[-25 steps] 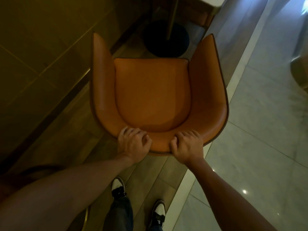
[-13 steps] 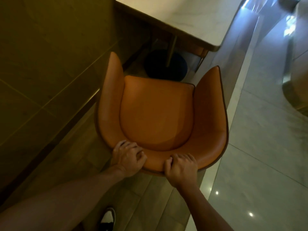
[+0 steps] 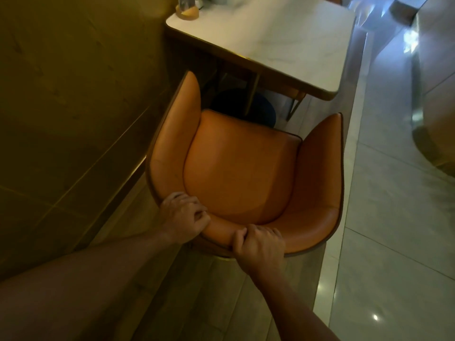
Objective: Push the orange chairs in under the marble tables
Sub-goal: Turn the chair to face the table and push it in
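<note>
- Orange chair (image 3: 242, 173) sits at the middle of our view, its seat front pointing toward 1 o'clock at the marble table (image 3: 275, 38), which lies at 12 to 1 o'clock.
- Over the last second we have walked the chair forward: the tabletop, barely at the top edge a second ago, now fills the upper centre, and our shoes have gone out of sight below.
- Our reading is that the push is underway but not finished; the seat front is close to the table's near edge, with the left arm tip beside the corner, and nothing is yet under the top.
- Our left hand (image 3: 183, 217) is clenched over the backrest rim at 7 o'clock of the seat, fingers curled inward.
- Our right hand (image 3: 258, 247) grasps the same rim at 6 o'clock, thumb on the inner face.
- The dark round table base (image 3: 261, 108) shows just beyond the seat front; we judge the chair's legs must clear it.
- For containers, one clear glass holder on a wooden base (image 3: 186, 9) stands at the table's far left corner; its contents are too blurred for us to tell.
- The wall panel (image 3: 73, 107) runs close along the chair's left side.
</note>
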